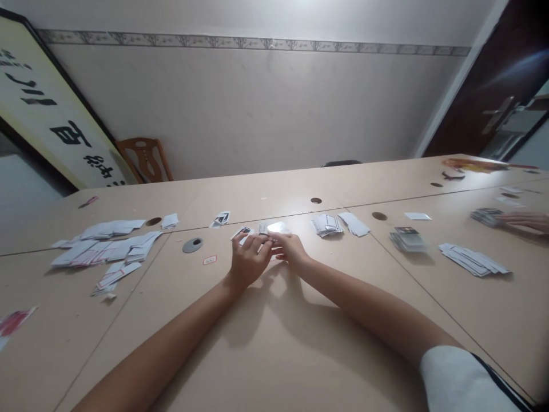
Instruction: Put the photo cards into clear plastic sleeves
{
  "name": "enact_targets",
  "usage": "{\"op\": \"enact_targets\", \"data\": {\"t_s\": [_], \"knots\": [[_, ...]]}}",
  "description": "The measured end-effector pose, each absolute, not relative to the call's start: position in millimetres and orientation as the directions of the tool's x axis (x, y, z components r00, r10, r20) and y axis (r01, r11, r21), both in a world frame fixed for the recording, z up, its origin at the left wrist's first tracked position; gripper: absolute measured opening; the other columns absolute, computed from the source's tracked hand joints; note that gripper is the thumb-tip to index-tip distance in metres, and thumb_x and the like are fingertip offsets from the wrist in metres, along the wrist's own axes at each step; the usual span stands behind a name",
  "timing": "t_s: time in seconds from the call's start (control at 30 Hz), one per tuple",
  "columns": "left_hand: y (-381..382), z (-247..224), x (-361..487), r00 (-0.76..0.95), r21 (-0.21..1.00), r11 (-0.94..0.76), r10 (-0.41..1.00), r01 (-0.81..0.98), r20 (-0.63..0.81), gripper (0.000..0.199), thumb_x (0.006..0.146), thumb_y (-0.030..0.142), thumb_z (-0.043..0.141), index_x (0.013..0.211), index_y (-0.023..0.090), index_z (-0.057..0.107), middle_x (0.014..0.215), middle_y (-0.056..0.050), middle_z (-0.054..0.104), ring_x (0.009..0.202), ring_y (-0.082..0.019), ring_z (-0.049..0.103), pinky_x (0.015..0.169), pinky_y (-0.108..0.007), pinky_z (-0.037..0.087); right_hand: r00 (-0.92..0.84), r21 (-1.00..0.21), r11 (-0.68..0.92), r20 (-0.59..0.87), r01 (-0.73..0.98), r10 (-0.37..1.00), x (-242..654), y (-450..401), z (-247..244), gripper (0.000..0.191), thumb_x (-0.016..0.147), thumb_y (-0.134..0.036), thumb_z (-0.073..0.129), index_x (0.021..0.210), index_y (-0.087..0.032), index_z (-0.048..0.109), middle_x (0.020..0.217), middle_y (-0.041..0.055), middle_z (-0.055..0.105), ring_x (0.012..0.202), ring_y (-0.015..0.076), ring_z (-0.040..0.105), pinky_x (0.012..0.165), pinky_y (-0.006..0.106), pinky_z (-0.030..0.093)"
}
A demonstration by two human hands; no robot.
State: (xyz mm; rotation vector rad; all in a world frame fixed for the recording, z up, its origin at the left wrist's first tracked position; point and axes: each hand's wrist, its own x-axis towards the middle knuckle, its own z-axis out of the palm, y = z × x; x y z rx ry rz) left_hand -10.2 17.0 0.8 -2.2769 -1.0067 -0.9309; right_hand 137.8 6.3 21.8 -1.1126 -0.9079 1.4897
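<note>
Both of my hands meet over the middle of the pale wooden table [274, 332]. My left hand [251, 260] is bent inward, its fingers closed near a small dark-and-white card [242, 234]. My right hand [290, 249] is beside it, with thumb and fingers closing at a shiny clear piece [278, 228]. What lies between the fingertips is too small to make out. A small red-bordered label [210, 260] lies left of my left hand. Farther back are small photo cards [221, 218]. Right of my hands sit a stack of white slips [327, 225] and another paper bundle [354, 224].
Many white paper strips [98, 246] spread over the left side near a grey grommet [193, 245]. On the right are a clear card stack [407, 239], fanned papers [474, 260] and another person's hand [525, 221]. A wooden chair [146, 160] stands behind the table.
</note>
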Motion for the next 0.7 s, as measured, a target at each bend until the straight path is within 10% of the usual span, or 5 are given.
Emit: {"op": "enact_targets", "data": {"t_s": [0.47, 0.7], "knots": [[47.0, 11.8, 24.4, 0.372, 0.098, -0.505, 0.741, 0.858, 0.558, 0.033, 0.082, 0.024, 0.057, 0.114, 0.020, 0.061, 0.112, -0.013, 0.064, 0.107, -0.030, 0.055, 0.089, -0.042, 0.038, 0.499, -0.980, 0.189, 0.138, -0.054, 0.855, 192.8, 61.5, -1.4, 0.028, 0.077, -0.044, 0.060, 0.089, -0.018, 0.058, 0.096, 0.0049, 0.064, 0.064, 0.0119, 0.059, 0.056, 0.022, 0.042], [75.6, 11.7, 34.0, 0.336, 0.212, -0.444, 0.851, 0.870, 0.403, 0.056, 0.078, 0.054, 0.063, 0.122, 0.020, 0.056, 0.118, -0.015, 0.063, 0.113, -0.032, 0.053, 0.092, -0.041, 0.038, 0.502, -0.960, 0.273, 0.270, 0.069, 0.822, 195.0, 62.2, -18.1, 0.055, 0.080, -0.035, 0.053, 0.134, -0.030, 0.042, 0.103, 0.0025, 0.059, 0.067, 0.0110, 0.056, 0.057, 0.022, 0.047]]}}
